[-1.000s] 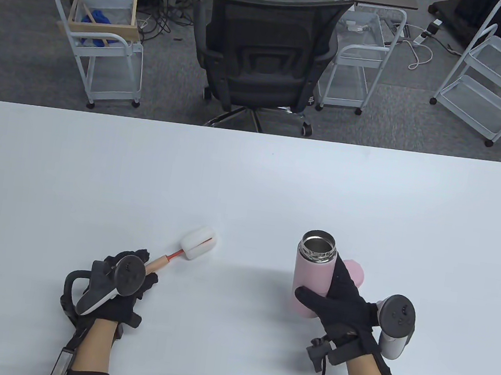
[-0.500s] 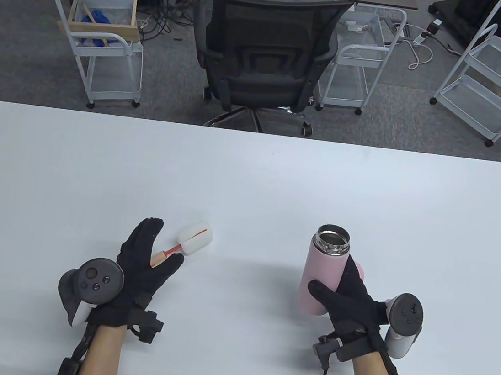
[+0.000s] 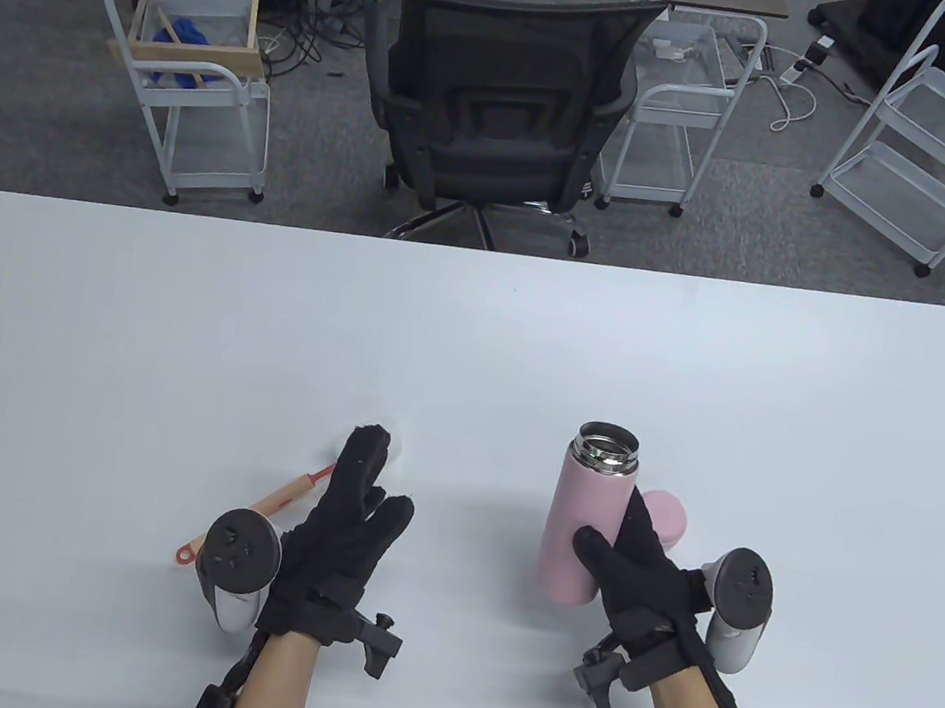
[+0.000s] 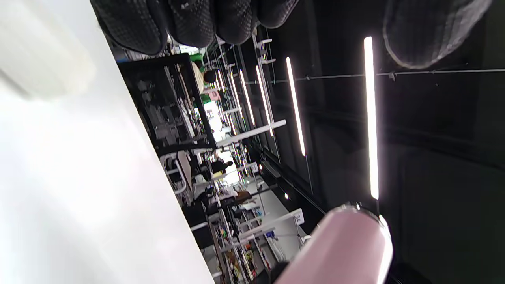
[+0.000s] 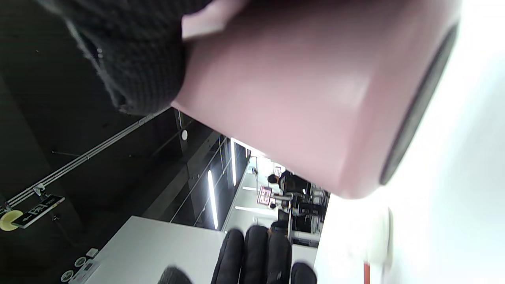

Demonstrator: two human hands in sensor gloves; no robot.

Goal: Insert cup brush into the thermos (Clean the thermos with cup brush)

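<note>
Lying on the table, cup brush (image 3: 279,501) sits beside left hand (image 3: 345,529), fingers spread, empty; right hand (image 3: 640,567) grips thermos (image 3: 586,517).

Office chair (image 3: 496,105) and wire carts (image 3: 188,99) behind table (image 3: 476,328).

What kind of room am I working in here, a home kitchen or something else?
Probably an office or lab workspace, not a kitchen: a black mesh office chair faces the white table, white wire utility carts stand on grey carpet, and cables and a power strip lie on the floor.
</note>
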